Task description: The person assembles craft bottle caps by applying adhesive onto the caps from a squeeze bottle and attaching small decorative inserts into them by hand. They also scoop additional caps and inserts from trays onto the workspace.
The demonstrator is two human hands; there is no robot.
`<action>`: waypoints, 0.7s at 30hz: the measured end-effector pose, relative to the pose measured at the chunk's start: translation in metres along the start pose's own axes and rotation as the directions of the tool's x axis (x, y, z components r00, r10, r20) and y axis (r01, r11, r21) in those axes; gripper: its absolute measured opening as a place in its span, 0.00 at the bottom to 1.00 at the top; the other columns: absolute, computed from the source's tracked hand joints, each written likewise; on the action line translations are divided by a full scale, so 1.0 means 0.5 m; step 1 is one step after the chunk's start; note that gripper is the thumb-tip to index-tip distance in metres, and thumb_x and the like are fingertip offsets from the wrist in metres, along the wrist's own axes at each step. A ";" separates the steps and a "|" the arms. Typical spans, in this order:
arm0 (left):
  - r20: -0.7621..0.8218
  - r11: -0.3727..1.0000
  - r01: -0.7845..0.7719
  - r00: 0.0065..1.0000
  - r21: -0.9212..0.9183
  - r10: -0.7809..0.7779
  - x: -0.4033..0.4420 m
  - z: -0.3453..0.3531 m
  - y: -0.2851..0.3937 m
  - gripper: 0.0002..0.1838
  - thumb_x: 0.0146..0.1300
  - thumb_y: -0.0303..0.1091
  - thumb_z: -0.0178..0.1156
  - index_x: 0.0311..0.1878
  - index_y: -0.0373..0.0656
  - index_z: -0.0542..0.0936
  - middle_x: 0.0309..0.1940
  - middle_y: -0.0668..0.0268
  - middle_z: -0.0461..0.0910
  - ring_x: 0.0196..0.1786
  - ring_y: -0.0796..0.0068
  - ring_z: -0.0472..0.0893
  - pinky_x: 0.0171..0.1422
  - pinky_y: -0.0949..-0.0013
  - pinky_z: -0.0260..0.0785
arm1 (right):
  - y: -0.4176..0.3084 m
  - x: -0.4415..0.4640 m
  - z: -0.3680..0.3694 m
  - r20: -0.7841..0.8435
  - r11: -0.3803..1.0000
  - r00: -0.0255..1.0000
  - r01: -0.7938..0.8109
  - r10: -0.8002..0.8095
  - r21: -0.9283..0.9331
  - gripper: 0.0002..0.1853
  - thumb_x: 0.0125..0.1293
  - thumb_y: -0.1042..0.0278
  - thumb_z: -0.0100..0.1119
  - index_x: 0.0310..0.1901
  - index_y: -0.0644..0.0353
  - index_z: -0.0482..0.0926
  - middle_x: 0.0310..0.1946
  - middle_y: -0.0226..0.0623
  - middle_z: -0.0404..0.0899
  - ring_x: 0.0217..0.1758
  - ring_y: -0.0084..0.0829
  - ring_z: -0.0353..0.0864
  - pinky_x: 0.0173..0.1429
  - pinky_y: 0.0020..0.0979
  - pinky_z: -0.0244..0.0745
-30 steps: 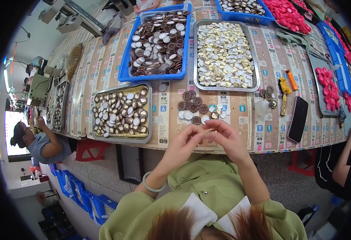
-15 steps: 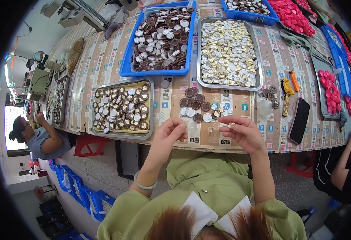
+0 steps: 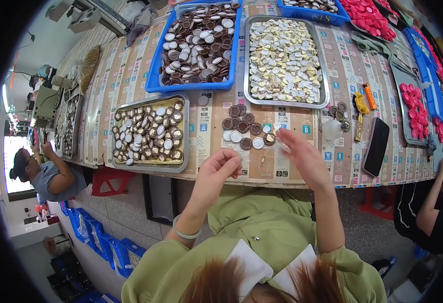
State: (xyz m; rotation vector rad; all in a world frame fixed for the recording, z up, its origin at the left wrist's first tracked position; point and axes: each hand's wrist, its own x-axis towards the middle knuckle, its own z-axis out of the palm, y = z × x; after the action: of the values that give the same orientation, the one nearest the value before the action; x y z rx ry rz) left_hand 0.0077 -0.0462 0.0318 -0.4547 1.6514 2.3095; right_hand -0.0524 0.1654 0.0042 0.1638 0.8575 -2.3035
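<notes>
The left hand (image 3: 219, 167) is held over the near edge of the table (image 3: 199, 139), its fingers curled in and the thumb pressed against them; whether anything sits between the tips cannot be told. The right hand (image 3: 309, 160) is blurred, its fingers stretched forward and loosely together, and its hold cannot be made out either.

Just beyond the right fingertips are small white pieces (image 3: 278, 127), partly behind the fingers at their near side. To the left of those fingertips lies a cap with a gold-coloured piece (image 3: 269, 138) on it. Brown caps (image 3: 243, 127) lie in a loose cluster ahead of the gap between the hands, a little apart from both, with white-faced caps (image 3: 236, 136) at the cluster's near side, beyond the left fingertips.

Left of the left hand is a metal tray (image 3: 185, 129) of caps, many with gold pieces. Well ahead of the left hand stands a blue bin (image 3: 188, 87) of caps; ahead of the right, a steel tray (image 3: 286, 104) of gold and white pieces. Right of the right hand are a small bottle (image 3: 332, 130) and, farther out, a phone (image 3: 376, 147).
</notes>
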 end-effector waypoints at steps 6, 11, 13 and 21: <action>0.173 0.745 -0.391 0.918 0.540 0.356 0.031 0.117 -0.088 0.04 0.55 0.25 0.55 0.34 0.38 0.74 0.28 0.65 0.75 0.30 0.72 0.74 0.37 0.71 0.67 | -0.053 -0.061 0.046 0.044 0.407 0.740 0.418 -0.671 -0.812 0.16 0.61 0.75 0.48 0.51 0.65 0.70 0.55 0.42 0.67 0.60 0.32 0.64 0.60 0.29 0.59; 0.507 0.219 -0.751 0.601 0.623 0.618 0.106 0.269 -0.166 0.09 0.47 0.25 0.56 0.34 0.39 0.74 0.29 0.62 0.72 0.35 0.63 0.73 0.40 0.66 0.66 | -0.123 -0.174 0.039 -0.018 0.331 0.497 0.551 -0.867 -0.766 0.13 0.63 0.76 0.44 0.47 0.71 0.70 0.46 0.43 0.73 0.49 0.29 0.72 0.55 0.28 0.64; 0.585 0.104 -0.785 0.536 0.611 0.608 0.115 0.310 -0.207 0.08 0.47 0.26 0.57 0.33 0.40 0.74 0.29 0.63 0.71 0.35 0.66 0.73 0.40 0.67 0.65 | -0.129 -0.203 0.023 -0.047 0.309 0.439 0.549 -0.897 -0.777 0.12 0.63 0.76 0.43 0.46 0.71 0.71 0.44 0.43 0.74 0.47 0.28 0.73 0.54 0.28 0.65; 0.814 -0.339 -0.741 0.538 0.580 0.218 0.011 0.286 -0.261 0.27 0.50 0.37 0.53 0.54 0.35 0.67 0.52 0.57 0.67 0.59 0.64 0.63 0.59 0.60 0.56 | -0.130 -0.249 -0.061 -0.231 0.396 0.357 0.507 -0.905 -0.765 0.10 0.64 0.76 0.44 0.43 0.70 0.72 0.40 0.40 0.76 0.44 0.26 0.74 0.51 0.27 0.67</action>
State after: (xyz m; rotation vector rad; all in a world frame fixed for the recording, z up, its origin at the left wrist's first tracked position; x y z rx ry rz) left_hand 0.0396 0.1311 -0.0399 1.3383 2.9525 0.4206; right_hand -0.0006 0.2890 0.0566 0.3321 2.4502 -2.6539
